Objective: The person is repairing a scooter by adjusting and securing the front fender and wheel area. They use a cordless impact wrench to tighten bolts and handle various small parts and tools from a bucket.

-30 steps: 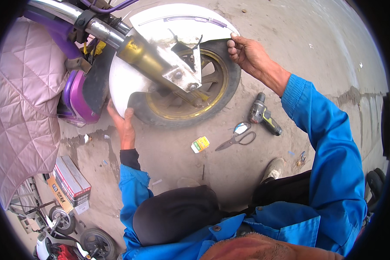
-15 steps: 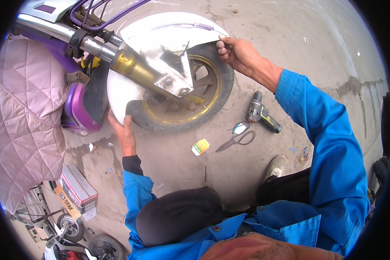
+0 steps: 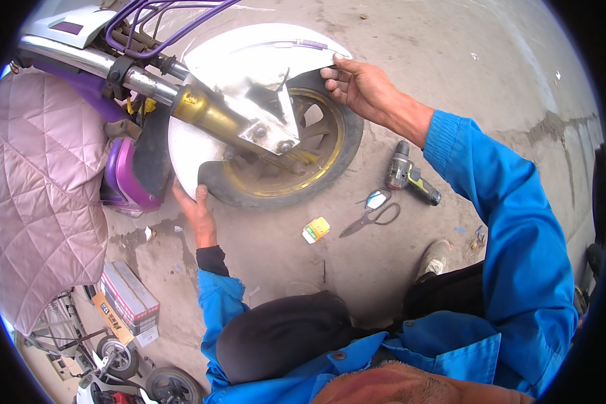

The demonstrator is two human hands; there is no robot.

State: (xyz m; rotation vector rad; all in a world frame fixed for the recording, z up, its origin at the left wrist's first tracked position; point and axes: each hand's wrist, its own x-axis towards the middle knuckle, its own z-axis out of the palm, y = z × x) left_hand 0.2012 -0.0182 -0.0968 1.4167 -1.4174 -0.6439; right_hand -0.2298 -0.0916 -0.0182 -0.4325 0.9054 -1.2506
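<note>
A white front fender point(image 3: 262, 44) wraps over the tyre of a motorcycle wheel point(image 3: 330, 158) with a gold rim, behind a chrome and gold fork point(image 3: 202, 114). My right hand point(image 3: 357, 87) pinches the fender's upper right tip, its fingers curled. My left hand point(image 3: 195, 212) grips the fender's lower left end, with some fingertips hidden behind it. On the concrete below lie a cordless drill point(image 3: 411, 175), black-handled scissors point(image 3: 363, 222) and a small yellow and white packet point(image 3: 315, 230).
A pink quilted cover point(image 3: 44, 195) hangs over the purple bodywork at the left. Cardboard boxes point(image 3: 131, 296) and small vehicles with black wheels point(image 3: 168, 384) are at the lower left. My knees and shoe point(image 3: 436, 259) are below the wheel.
The fender has shifted a little left in the picture, and my right hand has moved left along with its tip. The view has also shifted slightly. Both hands keep their hold.
</note>
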